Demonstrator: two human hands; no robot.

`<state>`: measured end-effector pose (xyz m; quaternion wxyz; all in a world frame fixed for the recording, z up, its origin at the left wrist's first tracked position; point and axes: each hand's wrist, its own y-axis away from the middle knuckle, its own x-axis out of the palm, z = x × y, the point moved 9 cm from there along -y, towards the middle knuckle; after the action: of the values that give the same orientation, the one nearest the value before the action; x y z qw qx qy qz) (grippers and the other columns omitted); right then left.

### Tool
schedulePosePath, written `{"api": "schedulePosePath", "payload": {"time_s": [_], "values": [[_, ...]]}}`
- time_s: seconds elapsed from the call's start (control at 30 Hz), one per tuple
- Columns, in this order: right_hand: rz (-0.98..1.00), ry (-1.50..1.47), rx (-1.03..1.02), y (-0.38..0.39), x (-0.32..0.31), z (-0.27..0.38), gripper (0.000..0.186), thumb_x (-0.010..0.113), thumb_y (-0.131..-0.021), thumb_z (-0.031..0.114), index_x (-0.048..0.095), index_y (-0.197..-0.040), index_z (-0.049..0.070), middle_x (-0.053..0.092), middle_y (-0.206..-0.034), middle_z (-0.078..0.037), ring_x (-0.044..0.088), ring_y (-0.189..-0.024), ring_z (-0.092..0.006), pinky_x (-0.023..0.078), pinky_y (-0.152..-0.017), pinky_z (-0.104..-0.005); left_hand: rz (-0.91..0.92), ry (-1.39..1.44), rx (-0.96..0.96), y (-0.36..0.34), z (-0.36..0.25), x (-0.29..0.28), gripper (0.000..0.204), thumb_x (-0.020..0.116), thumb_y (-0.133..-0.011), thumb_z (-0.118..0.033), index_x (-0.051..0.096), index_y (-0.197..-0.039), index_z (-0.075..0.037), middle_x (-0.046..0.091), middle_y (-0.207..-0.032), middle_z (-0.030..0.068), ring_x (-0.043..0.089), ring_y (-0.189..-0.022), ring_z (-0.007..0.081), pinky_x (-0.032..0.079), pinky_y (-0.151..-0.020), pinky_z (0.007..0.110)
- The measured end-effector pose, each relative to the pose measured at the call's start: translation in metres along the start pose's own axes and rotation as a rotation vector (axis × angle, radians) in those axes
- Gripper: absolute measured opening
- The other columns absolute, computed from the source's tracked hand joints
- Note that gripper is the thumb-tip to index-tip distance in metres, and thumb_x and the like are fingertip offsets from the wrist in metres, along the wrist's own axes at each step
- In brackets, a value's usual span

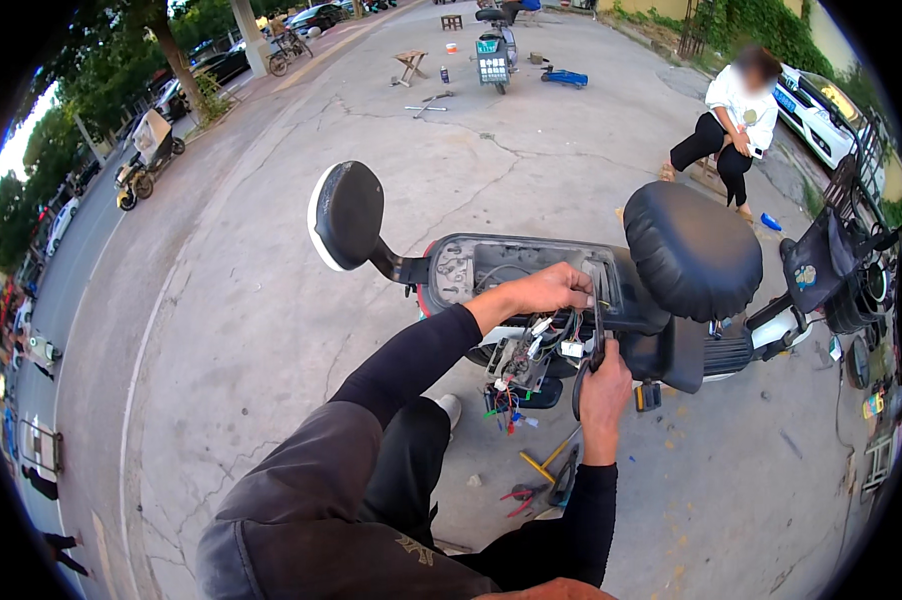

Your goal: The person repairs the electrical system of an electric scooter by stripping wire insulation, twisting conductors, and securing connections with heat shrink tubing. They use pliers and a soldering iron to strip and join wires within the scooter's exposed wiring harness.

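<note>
An electric scooter stands before me with its seat [693,250] tipped up and the storage bay [486,262] under it uncovered. Over the bay's near edge, my left hand [553,289] pinches the upper end of a black strip [598,325], perhaps tape or cable. Lower down, my right hand [606,388] closes around the same strip, and a dark loop hangs beside it. Left of the strip, wires with white connectors [572,349] spill over the scooter's side. A dusty controller box [516,362] hangs there with coloured plugs [512,408] below it.
Red-handled pliers [519,497] and a yellow T-handled tool [546,468] lie on the concrete near my feet. A padded backrest [347,215] juts from the scooter's left end. A seated person [741,120] is at the far right. Another scooter [494,55] and a wooden stool [411,67] stand farther back.
</note>
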<state>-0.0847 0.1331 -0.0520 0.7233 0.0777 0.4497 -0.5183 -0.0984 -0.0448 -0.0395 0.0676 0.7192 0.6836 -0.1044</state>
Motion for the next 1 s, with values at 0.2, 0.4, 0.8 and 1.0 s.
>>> {"api": "schedulePosePath", "payload": {"time_s": [0.2, 0.4, 0.8, 1.0], "values": [[0.105, -0.126, 0.112, -0.009, 0.016, -0.011, 0.030, 0.071, -0.083, 0.007, 0.061, -0.111, 0.006, 0.069, -0.091, -0.023, 0.066, -0.088, -0.0466, 0.050, -0.073, -0.0529, -0.039, 0.003, -0.042, 0.002, -0.002, -0.009, 0.021, 0.068, -0.095, -0.023, 0.071, -0.091, -0.002, 0.063, -0.075, -0.0015, 0.053, -0.069, 0.0081, 0.041, -0.059, 0.027], [0.182, -0.396, 0.029, -0.010, 0.033, -0.004, 0.028, 0.057, -0.088, 0.007, 0.063, -0.114, -0.002, 0.069, -0.095, -0.021, 0.066, -0.086, -0.0310, 0.051, -0.082, -0.0419, -0.124, -0.044, 0.047, 0.007, 0.008, -0.022, 0.029, 0.073, -0.087, -0.023, 0.075, -0.100, 0.002, 0.069, -0.079, 0.0079, 0.063, -0.068, 0.0167, 0.050, -0.056, 0.032], [0.274, -0.671, 0.243, -0.001, 0.046, -0.047, 0.046, 0.058, -0.096, 0.021, 0.054, -0.137, 0.001, 0.046, -0.075, 0.000, 0.040, -0.050, -0.0062, 0.030, -0.041, -0.0227, -0.088, 0.180, 0.091, -0.029, 0.043, -0.004, 0.023, 0.079, -0.082, -0.012, 0.078, -0.101, 0.000, 0.075, -0.086, 0.0059, 0.066, -0.081, 0.0146, 0.052, -0.072, 0.032], [0.322, -0.730, 0.253, -0.012, 0.046, -0.049, 0.046, 0.055, -0.095, 0.022, 0.055, -0.136, 0.002, 0.053, -0.075, 0.002, 0.042, -0.052, -0.0034, 0.029, -0.045, -0.0192, -0.137, -0.107, 0.228, -0.031, 0.013, -0.007, 0.027, 0.077, -0.082, -0.017, 0.077, -0.103, 0.000, 0.076, -0.087, 0.0090, 0.068, -0.079, 0.0185, 0.054, -0.072, 0.036]]}}
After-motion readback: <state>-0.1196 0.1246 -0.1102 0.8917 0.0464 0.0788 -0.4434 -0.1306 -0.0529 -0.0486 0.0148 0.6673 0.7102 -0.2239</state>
